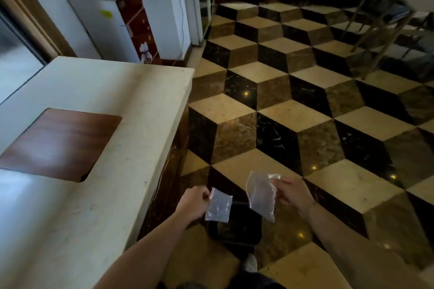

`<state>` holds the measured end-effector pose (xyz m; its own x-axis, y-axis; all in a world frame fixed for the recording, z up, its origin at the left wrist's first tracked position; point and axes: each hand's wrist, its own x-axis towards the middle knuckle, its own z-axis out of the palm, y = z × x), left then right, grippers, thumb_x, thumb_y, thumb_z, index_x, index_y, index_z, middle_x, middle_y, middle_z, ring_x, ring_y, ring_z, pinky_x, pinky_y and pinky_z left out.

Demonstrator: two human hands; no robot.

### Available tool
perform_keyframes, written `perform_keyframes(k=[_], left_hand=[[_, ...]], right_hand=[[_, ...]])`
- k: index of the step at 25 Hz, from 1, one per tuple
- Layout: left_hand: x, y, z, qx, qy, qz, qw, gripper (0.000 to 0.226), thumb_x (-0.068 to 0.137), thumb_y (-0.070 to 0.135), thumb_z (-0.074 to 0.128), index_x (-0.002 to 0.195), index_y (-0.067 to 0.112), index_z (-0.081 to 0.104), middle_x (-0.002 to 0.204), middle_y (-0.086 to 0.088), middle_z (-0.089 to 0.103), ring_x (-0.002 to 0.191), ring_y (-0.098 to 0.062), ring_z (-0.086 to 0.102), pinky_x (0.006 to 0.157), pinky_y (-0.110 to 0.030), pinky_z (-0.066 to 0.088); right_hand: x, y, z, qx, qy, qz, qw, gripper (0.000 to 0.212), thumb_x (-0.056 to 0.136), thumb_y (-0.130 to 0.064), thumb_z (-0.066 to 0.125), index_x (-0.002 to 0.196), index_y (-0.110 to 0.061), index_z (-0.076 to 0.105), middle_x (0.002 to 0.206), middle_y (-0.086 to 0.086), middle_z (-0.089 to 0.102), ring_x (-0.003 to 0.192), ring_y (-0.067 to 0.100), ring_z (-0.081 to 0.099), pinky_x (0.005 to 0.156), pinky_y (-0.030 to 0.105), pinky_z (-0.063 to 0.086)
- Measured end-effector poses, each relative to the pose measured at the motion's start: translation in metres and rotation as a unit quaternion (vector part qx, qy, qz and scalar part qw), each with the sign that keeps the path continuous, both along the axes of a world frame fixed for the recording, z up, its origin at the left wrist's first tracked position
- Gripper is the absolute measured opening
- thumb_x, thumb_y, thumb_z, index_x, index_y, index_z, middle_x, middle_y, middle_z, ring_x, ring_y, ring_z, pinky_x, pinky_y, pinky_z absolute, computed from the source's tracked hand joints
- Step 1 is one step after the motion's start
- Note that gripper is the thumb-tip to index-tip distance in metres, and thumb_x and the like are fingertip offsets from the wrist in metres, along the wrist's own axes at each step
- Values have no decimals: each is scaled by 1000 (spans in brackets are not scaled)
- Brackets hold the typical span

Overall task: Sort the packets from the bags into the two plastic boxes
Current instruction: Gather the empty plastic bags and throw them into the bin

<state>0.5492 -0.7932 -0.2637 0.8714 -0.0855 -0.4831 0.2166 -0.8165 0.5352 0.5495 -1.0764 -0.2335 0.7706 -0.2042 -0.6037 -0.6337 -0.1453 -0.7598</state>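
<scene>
My left hand [193,204] pinches the top corner of a small clear plastic bag [218,206], which hangs down flat. My right hand [293,193] pinches a larger clear plastic bag [261,192] by its upper right edge; it looks empty and crumpled. Both bags hang over a dark bin [234,233] that stands on the floor below my hands. The two plastic boxes are out of view.
A pale stone counter [131,124] with an inset wooden panel [61,143] runs along my left. A water dispenser [117,23] stands against the far wall. Patterned cube tiles [293,101] cover the floor; metal chair legs [385,37] stand at the far right.
</scene>
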Motion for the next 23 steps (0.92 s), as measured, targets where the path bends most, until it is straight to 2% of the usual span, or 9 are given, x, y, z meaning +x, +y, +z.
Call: perform_keyframes(k=[3, 8, 11, 13, 16, 19, 23], left_hand=[[1, -17, -12, 26, 6, 2, 1000, 10, 89, 23, 59, 82, 29, 61, 79, 5, 66, 70, -12, 66, 67, -35, 60], [5, -21, -37, 49, 38, 24, 998, 17, 91, 21, 57, 78, 31, 58, 76, 5, 65, 66, -10, 64, 56, -27, 54], [11, -22, -63, 52, 68, 40, 996, 9, 92, 20, 56, 89, 27, 61, 77, 5, 64, 65, -10, 63, 52, -22, 45], [13, -24, -89, 57, 87, 55, 993, 8, 93, 19, 54, 94, 22, 62, 78, 6, 61, 66, -9, 62, 50, -20, 42], [14, -29, -133, 50, 104, 87, 990, 11, 96, 20, 51, 94, 22, 61, 77, 8, 61, 67, -8, 64, 54, -22, 50], [13, -29, -189, 36, 137, 101, 985, 12, 96, 20, 49, 91, 27, 58, 82, 6, 64, 70, -5, 63, 57, -21, 49], [12, -30, -276, 78, 164, 105, 978, 13, 95, 22, 52, 85, 30, 54, 84, 6, 63, 76, -12, 61, 65, -28, 48]], right_hand=[[-1, -20, -23, -8, 48, 13, 999, 30, 88, -24, 68, 81, 5, 71, 60, 10, 58, 49, 15, 48, 49, 27, 40], [-8, -32, -62, -11, 119, 9, 993, 25, 88, -26, 67, 80, -3, 74, 57, 6, 56, 51, 15, 46, 52, 28, 39], [-11, -31, -92, -34, 151, 14, 988, 24, 87, -29, 68, 84, -6, 76, 60, 7, 57, 55, 17, 46, 57, 34, 44], [-11, -24, -119, -49, 181, 11, 982, 19, 87, -32, 68, 83, -15, 77, 64, 8, 60, 61, 20, 48, 62, 38, 49], [-6, -10, -163, -53, 199, 0, 978, 7, 86, -31, 70, 84, -28, 76, 69, 3, 69, 66, 21, 55, 65, 35, 50], [-1, 11, -216, -59, 214, -5, 975, 12, 85, -31, 69, 92, -27, 78, 84, -4, 74, 77, 16, 66, 77, 36, 56], [9, 36, -301, -50, 226, -2, 973, 19, 87, -33, 64, 100, -26, 77, 87, -1, 74, 77, 17, 66, 73, 36, 54]])
